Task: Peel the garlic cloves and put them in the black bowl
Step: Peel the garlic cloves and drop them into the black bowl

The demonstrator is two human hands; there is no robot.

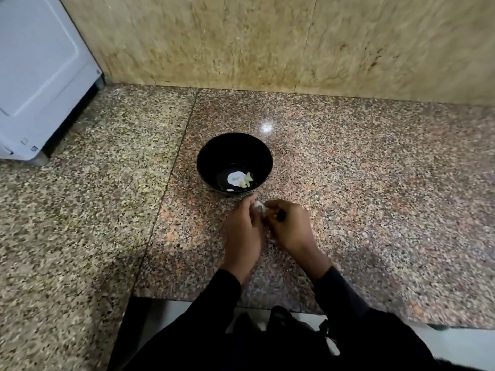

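Speckled granite counter [375, 183], marble wall [267, 41]

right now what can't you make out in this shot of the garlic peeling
Head view only:
- Garlic clove: mostly hidden between the left hand and right hand; how much skin is off cannot be told.
- Black bowl: peeled pieces sit beside a white glare; too small to count.
- White appliance: cut off by the left edge.
- Wall: motion-blurred.
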